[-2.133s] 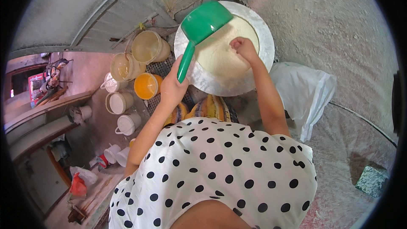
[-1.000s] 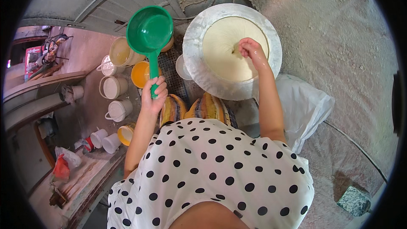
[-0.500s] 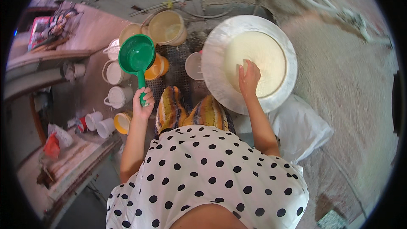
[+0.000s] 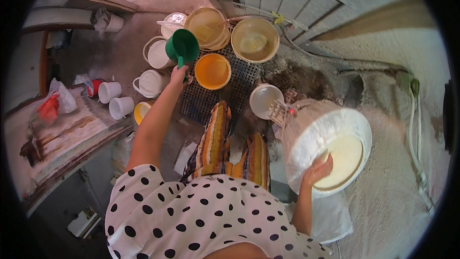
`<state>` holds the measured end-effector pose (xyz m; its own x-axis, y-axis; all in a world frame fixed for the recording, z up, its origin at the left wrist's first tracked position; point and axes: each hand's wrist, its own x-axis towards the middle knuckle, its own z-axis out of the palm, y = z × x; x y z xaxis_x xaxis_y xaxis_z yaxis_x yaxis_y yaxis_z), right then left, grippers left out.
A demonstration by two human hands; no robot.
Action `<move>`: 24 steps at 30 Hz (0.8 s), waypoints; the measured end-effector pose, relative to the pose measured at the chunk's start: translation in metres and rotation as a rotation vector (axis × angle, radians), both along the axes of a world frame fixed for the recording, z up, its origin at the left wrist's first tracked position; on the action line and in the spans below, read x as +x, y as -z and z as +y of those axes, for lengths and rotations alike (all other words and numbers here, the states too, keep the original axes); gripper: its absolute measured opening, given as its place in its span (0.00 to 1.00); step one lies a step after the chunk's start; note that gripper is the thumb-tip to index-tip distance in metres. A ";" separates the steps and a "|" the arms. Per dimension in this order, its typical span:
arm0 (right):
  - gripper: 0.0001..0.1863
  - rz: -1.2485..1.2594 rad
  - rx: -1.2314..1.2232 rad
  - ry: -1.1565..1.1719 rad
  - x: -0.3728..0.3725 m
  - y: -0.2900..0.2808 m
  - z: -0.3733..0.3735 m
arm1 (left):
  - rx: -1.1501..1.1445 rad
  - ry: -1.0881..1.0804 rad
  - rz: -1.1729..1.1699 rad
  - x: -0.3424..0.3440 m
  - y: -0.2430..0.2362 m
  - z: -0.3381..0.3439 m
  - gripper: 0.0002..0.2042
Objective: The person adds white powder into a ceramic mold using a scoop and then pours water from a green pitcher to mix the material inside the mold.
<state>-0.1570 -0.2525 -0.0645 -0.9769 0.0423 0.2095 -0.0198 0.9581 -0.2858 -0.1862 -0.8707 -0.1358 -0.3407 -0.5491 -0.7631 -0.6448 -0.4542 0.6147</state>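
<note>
My left hand (image 4: 181,74) grips the handle of a green dipper (image 4: 186,43), held out above the white and cream buckets, just up and left of a yellow bucket (image 4: 213,83). At the lower right, my right hand (image 4: 322,167) is at the inner edge of a large drum's pale metal rim (image 4: 353,124), beside the smooth cream-coloured mixture (image 4: 346,158); its fingers are bent close together, and what they hold, if anything, is unclear. A small translucent bucket (image 4: 261,100) stands left of the drum.
Cream buckets (image 4: 254,43) and white lidded buckets (image 4: 151,85) stand around a dark perforated mat (image 4: 191,105). A worn ledge (image 4: 72,139) with bags is at left. Hoses (image 4: 414,139) run along the right wall, and a white sack (image 4: 330,216) lies below the drum.
The view has swung rightward, putting the drum lower right. My left hand has reached forward with the dipper over the buckets; my right hand has gone from the mixture's middle to the rim's inner edge.
</note>
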 end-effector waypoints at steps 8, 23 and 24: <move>0.24 -0.138 0.197 0.079 -0.009 0.020 0.000 | -0.376 0.331 -0.045 -0.089 0.249 -0.137 0.08; 0.32 -0.224 0.354 0.230 -0.013 0.030 -0.004 | -0.272 0.457 -0.322 -0.129 0.347 -0.172 0.19; 0.32 -0.232 0.364 0.241 -0.017 0.029 -0.007 | -0.231 0.403 -0.270 -0.130 0.347 -0.171 0.17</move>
<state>-0.1736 -0.2594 -0.0939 -0.9709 0.2376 0.0309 0.2395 0.9660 0.0978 -0.3160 -1.0418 -0.4826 -0.3677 -0.5792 -0.7276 -0.8890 -0.0107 0.4578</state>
